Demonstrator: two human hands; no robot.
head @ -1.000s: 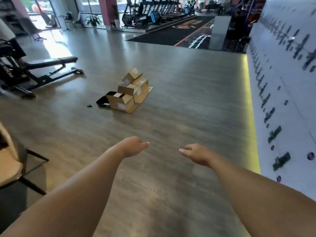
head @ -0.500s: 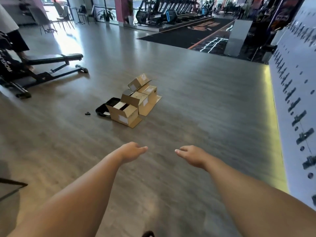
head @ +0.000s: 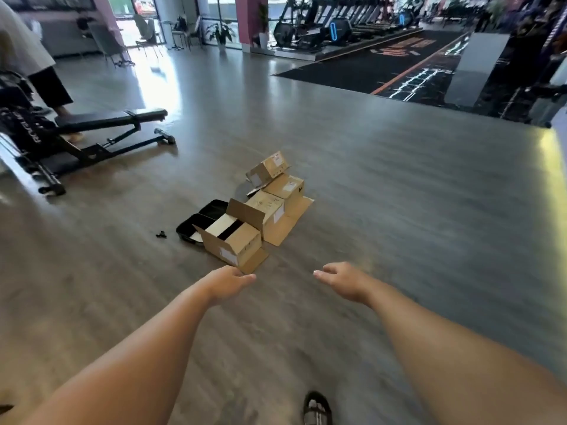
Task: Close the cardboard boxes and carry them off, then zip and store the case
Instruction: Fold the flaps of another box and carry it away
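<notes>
A row of cardboard boxes (head: 264, 216) is laid on the floor (head: 399, 210), its long axis running away rightward; an unzipped black case (head: 196, 223) lies just left. Both hands, left (head: 228, 283) and right (head: 343, 279), are held out loose, holding nothing.

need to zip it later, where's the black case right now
In the head view the black case lies open on the floor left of centre, right against the left side of the nearest open cardboard box, with a small black item just to its left.
</notes>
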